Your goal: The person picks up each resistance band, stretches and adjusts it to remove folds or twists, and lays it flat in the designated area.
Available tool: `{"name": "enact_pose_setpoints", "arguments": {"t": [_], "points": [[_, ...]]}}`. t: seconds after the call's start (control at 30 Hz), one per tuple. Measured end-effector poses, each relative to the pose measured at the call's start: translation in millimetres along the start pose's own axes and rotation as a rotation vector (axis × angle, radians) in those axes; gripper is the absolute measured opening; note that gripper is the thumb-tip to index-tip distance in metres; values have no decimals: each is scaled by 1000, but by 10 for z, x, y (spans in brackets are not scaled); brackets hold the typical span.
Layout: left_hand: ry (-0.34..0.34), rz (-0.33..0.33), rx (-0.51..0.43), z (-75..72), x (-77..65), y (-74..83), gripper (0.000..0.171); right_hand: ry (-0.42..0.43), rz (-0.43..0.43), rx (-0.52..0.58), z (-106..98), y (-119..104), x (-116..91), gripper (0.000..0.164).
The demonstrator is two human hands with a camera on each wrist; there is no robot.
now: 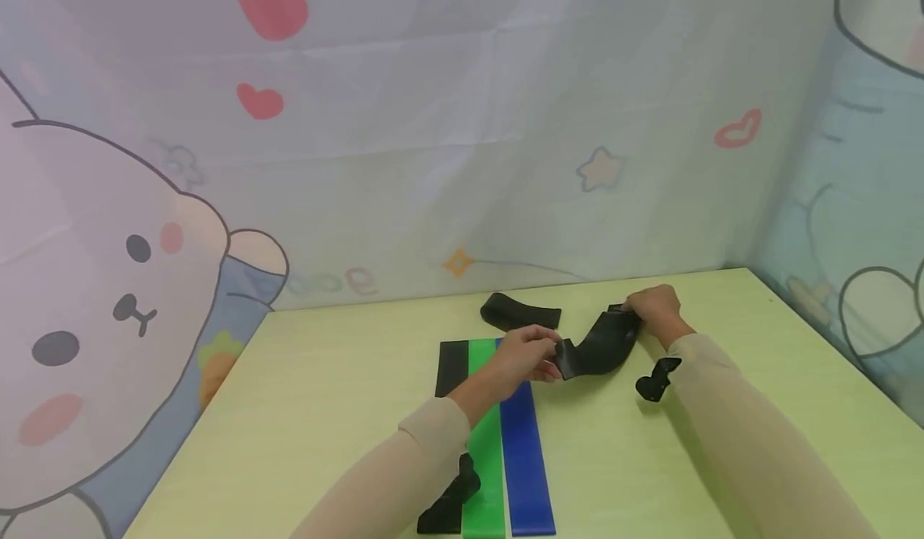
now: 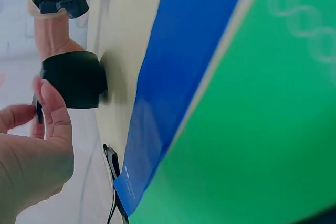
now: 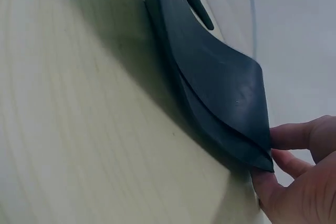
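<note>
A wide black resistance band (image 1: pixel 601 348) hangs in a sagging curve between both hands, close over the table. My left hand (image 1: pixel 525 353) pinches its left end between thumb and fingers, as the left wrist view also shows. The right hand (image 1: pixel 655 306) grips the other end near the back of the table. In the right wrist view, the band (image 3: pixel 220 82) lies in two layers, with the right fingertips (image 3: pixel 291 136) on its corner. Beneath the left arm lie flat bands side by side: a black one (image 1: pixel 453 366), a green one (image 1: pixel 482 451) and a blue one (image 1: pixel 530 467).
Another black band (image 1: pixel 521 312), folded over in a loop, lies behind the left hand near the table's back edge. The pale yellow table (image 1: pixel 318 411) meets a printed cloth backdrop (image 1: pixel 404 162) at the back and right. Small black cameras (image 1: pixel 658 380) sit on both wrists.
</note>
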State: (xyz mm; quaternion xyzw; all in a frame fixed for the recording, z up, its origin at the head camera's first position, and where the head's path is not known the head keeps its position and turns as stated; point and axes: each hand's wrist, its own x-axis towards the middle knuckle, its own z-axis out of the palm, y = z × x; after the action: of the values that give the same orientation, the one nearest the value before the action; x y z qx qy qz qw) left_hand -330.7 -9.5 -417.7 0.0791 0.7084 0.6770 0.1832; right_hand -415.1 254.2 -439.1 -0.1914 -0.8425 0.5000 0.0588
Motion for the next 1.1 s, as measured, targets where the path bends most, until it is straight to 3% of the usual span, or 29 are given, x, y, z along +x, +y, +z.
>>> {"name": "enact_pose_setpoints", "arguments": {"t": [0.1, 0.23, 0.4, 0.7, 0.87, 1.1], "points": [[-31, -8, 6, -31, -63, -43, 20, -38, 34, 10, -47, -7, 16, 47], [-24, 2, 55, -54, -115, -104, 28, -75, 33, 50, -77, 0, 28, 45], [-26, 24, 132, -55, -198, -161, 30, -35, 34, 145, -64, 46, 16, 41], [-130, 1, 62, -34, -351, -188, 35, -45, 0, 292, 7, -8, 22, 37], [-177, -33, 66, -4, -367, -229, 35, -64, -35, 302, 21, -89, 6, 38], [-162, -13, 155, 39, -386, -221, 48, -112, -96, 256, 16, -185, -26, 41]]}}
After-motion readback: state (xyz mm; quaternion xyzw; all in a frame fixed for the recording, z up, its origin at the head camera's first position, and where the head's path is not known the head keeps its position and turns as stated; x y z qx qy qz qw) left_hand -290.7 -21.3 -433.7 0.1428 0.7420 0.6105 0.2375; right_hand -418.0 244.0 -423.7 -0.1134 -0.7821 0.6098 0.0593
